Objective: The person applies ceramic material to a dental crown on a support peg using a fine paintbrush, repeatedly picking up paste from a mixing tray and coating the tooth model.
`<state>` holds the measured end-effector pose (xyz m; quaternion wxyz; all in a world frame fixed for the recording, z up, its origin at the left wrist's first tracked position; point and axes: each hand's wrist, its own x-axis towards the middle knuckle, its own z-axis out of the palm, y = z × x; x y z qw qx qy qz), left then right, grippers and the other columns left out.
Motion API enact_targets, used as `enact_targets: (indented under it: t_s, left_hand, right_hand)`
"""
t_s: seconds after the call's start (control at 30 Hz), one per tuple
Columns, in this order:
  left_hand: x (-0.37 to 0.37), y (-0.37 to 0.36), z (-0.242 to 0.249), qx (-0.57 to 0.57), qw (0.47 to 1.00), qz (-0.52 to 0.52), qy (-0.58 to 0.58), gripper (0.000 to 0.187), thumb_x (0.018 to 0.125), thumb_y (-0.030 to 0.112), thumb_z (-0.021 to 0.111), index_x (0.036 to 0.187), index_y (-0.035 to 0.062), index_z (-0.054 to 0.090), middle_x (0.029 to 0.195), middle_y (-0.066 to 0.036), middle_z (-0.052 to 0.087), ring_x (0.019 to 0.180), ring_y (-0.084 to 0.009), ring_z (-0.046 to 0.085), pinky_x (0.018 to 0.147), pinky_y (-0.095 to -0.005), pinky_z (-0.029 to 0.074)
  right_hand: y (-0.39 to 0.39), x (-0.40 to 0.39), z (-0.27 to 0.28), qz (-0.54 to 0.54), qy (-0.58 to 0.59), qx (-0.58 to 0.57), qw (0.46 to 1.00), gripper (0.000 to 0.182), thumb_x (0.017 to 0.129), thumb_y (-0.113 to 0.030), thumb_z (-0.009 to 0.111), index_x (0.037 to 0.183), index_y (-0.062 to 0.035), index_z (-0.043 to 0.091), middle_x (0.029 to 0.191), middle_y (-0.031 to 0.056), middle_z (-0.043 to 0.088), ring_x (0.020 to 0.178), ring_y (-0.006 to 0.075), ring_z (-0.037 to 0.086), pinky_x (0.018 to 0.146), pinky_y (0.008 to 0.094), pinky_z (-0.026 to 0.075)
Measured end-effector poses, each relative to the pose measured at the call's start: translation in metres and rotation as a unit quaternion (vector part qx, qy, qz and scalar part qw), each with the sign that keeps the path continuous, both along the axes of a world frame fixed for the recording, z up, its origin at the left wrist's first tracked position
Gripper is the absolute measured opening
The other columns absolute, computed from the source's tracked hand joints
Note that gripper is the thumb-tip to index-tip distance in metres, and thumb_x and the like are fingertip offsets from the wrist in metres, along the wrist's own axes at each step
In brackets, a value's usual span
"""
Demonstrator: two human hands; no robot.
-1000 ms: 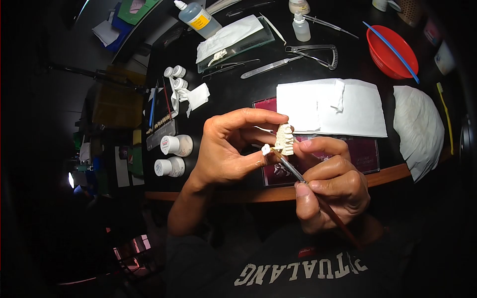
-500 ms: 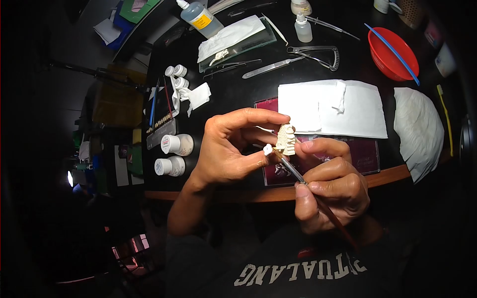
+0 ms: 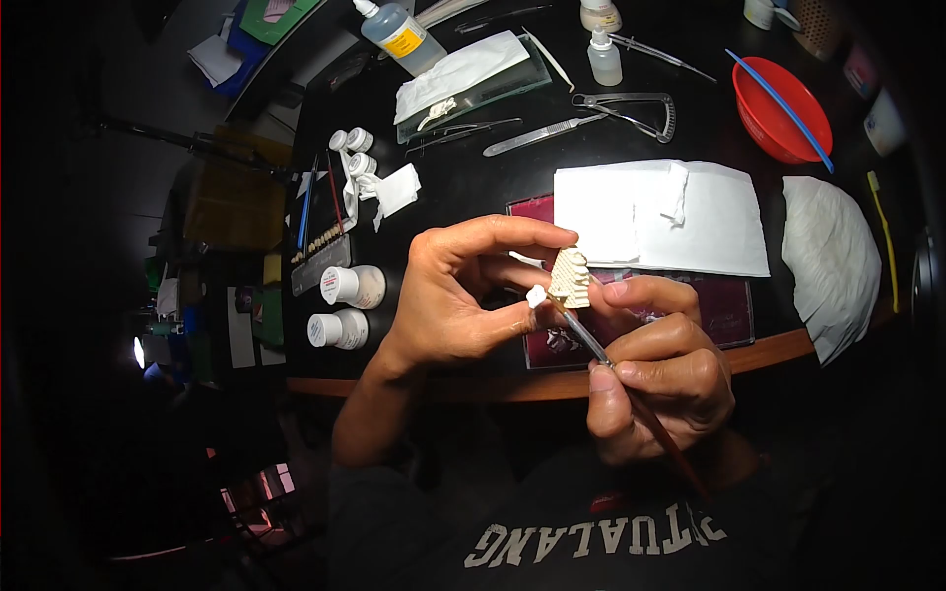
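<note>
The small cream dental model (image 3: 569,277) has a ribbed, honeycomb-like surface and is held upright between the fingers (image 3: 512,234) of the left hand (image 3: 453,295), above the counter's (image 3: 473,187) near edge; a tiny white piece (image 3: 535,295) sits just beside its lower left; the thin brush (image 3: 631,394), dark-handled with a metal ferrule, slants up from the right hand (image 3: 655,369), its tip touching the model's base.

Black worktable (image 3: 473,182) with wooden front edge carrying everything. Lying on it: white paper sheets (image 3: 660,217) over maroon mat (image 3: 724,305), red bowl (image 3: 780,108) with blue stick (image 3: 778,97) resting across, scalpel (image 3: 540,136), caliper (image 3: 631,106), glass slab (image 3: 473,84) bearing tissue. White jars (image 3: 340,307) sitting near left edge, dropper bottle (image 3: 603,59) standing at back.
</note>
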<state>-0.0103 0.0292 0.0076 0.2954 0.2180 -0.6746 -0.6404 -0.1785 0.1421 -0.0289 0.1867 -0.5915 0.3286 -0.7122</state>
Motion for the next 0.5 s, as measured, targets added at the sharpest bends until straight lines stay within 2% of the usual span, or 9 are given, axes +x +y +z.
enact_targets:
  t_s: [0.27,0.37,0.5]
  left_hand:
    - [-0.0005,0.0020,0.0052,0.036,0.999,0.000,-0.018,0.043,0.075,-0.011,0.076,0.116,-0.0095,0.063,0.110,-0.018,0.068,0.095,-0.0220,0.072,0.084,-0.0285,0.061]
    - [-0.0036,0.0031,0.0066,-0.011,0.999,0.015,-0.035,0.043,0.074,-0.007,0.081,0.114,-0.0086,0.064,0.105,-0.017,0.070,0.094,-0.0199,0.072,0.083,-0.0272,0.060]
    - [-0.0029,0.0028,0.0076,-0.018,0.998,0.019,-0.051,0.044,0.072,-0.004,0.084,0.111,-0.0076,0.065,0.100,-0.016,0.072,0.093,-0.0185,0.072,0.082,-0.0267,0.060]
  right_hand:
    - [0.0015,0.0005,-0.0002,-0.013,0.002,-0.006,1.000,0.026,0.079,0.006,0.067,0.095,-0.0036,0.049,0.084,0.0109,0.061,0.107,0.0346,0.064,0.086,0.0426,0.063]
    - [0.0011,0.0004,-0.0006,-0.020,0.005,-0.010,1.000,0.026,0.079,0.006,0.068,0.095,-0.0037,0.049,0.086,0.0109,0.061,0.108,0.0343,0.063,0.085,0.0422,0.063]
    - [0.0005,0.0017,-0.0020,-0.027,0.004,-0.009,1.000,0.027,0.080,0.006,0.068,0.096,-0.0040,0.049,0.087,0.0109,0.061,0.108,0.0342,0.063,0.084,0.0420,0.063]
